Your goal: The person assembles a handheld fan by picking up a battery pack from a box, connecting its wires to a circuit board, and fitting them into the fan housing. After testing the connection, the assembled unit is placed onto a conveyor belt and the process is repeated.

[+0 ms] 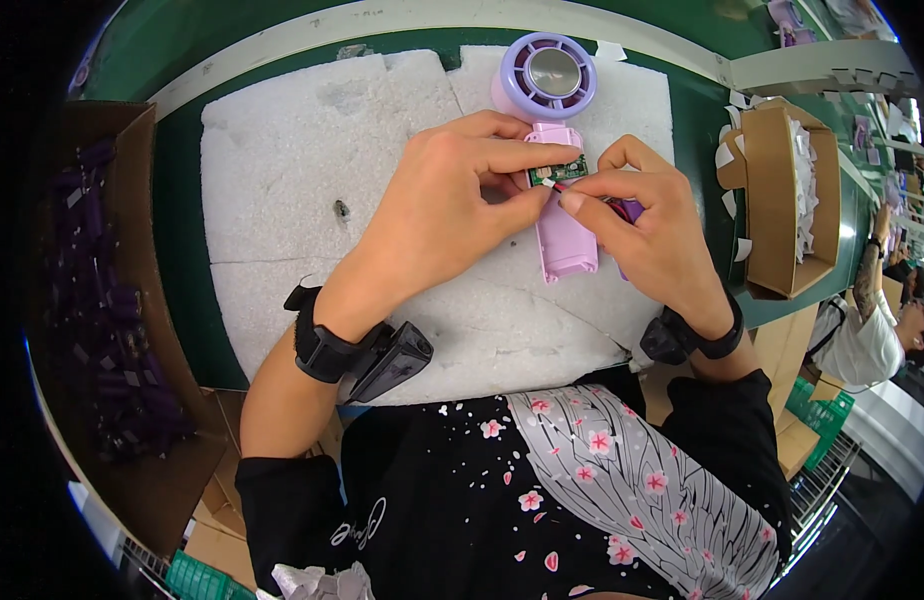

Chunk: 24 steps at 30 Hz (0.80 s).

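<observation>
A light purple handheld fan (499,92) lies on the white foam board, its round head away from me. The handle shell (569,245) is uncovered, and a green circuit board (574,168) shows inside it. My left hand (437,190) grips the handle from the left, index finger across the board and thumb beside it. Between thumb and index finger, my right hand (642,210) pinches thin red and black wires (561,188) with a small white plug at the board's edge. A darker purple part (633,211) shows partly behind my right hand; its kind is hidden.
The foam board (282,200) rests on a green table (187,230). On the left, a cardboard box (132,140) holds several dark purple parts. An open carton (767,200) with white pieces stands at the right. Another person (862,330) sits farther right.
</observation>
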Tool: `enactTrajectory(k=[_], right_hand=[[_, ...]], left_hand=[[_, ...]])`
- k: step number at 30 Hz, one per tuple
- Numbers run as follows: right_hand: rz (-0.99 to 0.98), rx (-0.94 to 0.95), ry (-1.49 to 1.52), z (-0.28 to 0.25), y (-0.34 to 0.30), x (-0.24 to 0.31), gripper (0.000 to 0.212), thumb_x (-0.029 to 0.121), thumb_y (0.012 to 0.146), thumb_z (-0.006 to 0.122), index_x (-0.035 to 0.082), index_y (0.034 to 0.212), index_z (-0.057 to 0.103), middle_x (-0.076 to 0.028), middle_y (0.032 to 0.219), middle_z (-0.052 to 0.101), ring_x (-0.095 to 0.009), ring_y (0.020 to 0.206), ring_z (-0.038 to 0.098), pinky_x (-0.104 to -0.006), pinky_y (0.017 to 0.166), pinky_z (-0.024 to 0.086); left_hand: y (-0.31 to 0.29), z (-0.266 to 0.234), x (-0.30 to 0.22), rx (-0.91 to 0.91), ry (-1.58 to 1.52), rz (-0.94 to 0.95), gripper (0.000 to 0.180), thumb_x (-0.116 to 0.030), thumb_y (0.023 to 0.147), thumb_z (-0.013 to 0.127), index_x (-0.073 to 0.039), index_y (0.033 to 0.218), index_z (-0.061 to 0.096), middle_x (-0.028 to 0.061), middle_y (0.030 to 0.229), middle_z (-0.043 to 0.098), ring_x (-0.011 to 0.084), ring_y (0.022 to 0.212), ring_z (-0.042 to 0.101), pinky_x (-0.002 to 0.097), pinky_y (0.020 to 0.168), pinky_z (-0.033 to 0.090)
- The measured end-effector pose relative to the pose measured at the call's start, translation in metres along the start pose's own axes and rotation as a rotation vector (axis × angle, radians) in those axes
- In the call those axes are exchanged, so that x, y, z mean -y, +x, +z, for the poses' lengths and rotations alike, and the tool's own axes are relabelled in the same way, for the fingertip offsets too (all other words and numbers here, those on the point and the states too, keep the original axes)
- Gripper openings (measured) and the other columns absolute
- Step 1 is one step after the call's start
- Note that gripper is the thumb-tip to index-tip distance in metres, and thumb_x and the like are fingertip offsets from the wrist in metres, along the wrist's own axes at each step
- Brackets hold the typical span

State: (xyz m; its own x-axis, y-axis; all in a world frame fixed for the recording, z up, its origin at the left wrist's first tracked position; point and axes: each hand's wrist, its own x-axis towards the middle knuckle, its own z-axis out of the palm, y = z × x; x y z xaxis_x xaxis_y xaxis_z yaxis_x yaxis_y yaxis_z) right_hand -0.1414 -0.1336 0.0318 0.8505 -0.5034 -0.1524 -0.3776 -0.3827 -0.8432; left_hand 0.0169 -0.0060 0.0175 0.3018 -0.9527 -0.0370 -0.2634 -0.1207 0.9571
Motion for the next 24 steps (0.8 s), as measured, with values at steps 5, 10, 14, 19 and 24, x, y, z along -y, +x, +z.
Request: enactTrajectory(k=[5,10,14,19,24], right_hand=[[-0.04,-0.005,-0.061,0.0016,-0.002,0.0025,0.013,0.012,0.08,0.071,0.001,0.086,0.073,-0.009,0.081,0.053,-0.02,0.064,0.052,-0.0297,0.056,0.04],[-0.16,-0.046,-0.12,0.0045,-0.0035,-0.0004,0.01,0.011,0.079,0.072,0.002,0.084,0.073,-0.008,0.083,0.048,-0.02,0.066,0.05,-0.0304,0.057,0.04],[-0.19,-0.026,-0.136,0.0045,-0.0033,-0.0005,0.01,0.011,0.079,0.073,0.002,0.083,0.073,-0.008,0.083,0.046,-0.019,0.066,0.048,-0.031,0.058,0.039],[-0.103,0.029,-0.085,-0.0012,-0.0007,0.0035,0.013,0.012,0.079,0.073,-0.001,0.083,0.072,-0.007,0.079,0.046,-0.017,0.067,0.048,-0.0308,0.057,0.037],[0.042,0.094,0.053,-0.0044,0.0038,0.0032,0.017,0.014,0.079,0.072,-0.003,0.081,0.07,-0.005,0.077,0.046,-0.014,0.068,0.047,-0.0292,0.058,0.035]], left_hand=[[0.0007,-0.0009,0.0,0.013,-0.012,-0.011,0.039,0.003,0.078,0.063,-0.006,0.115,0.069,0.0109,0.111,0.06,0.0088,0.076,0.059,0.0218,0.069,0.052],[0.0022,-0.0031,-0.0009,0.033,-0.02,-0.034,0.039,0.001,0.077,0.063,-0.007,0.115,0.07,0.0111,0.112,0.06,0.0083,0.075,0.059,0.021,0.068,0.051],[0.0013,-0.0025,0.0007,0.016,-0.008,-0.003,0.039,0.0,0.077,0.063,-0.008,0.115,0.07,0.012,0.113,0.06,0.0084,0.073,0.059,0.0207,0.068,0.05],[0.0021,-0.0033,0.0006,0.025,0.027,0.028,0.039,-0.001,0.077,0.064,-0.008,0.115,0.07,0.0136,0.112,0.061,0.0093,0.074,0.061,0.021,0.069,0.05],[0.0014,0.0027,0.0005,-0.003,0.003,0.023,0.039,0.0,0.078,0.064,-0.008,0.115,0.069,0.0142,0.111,0.062,0.0113,0.076,0.063,0.0226,0.07,0.052]])
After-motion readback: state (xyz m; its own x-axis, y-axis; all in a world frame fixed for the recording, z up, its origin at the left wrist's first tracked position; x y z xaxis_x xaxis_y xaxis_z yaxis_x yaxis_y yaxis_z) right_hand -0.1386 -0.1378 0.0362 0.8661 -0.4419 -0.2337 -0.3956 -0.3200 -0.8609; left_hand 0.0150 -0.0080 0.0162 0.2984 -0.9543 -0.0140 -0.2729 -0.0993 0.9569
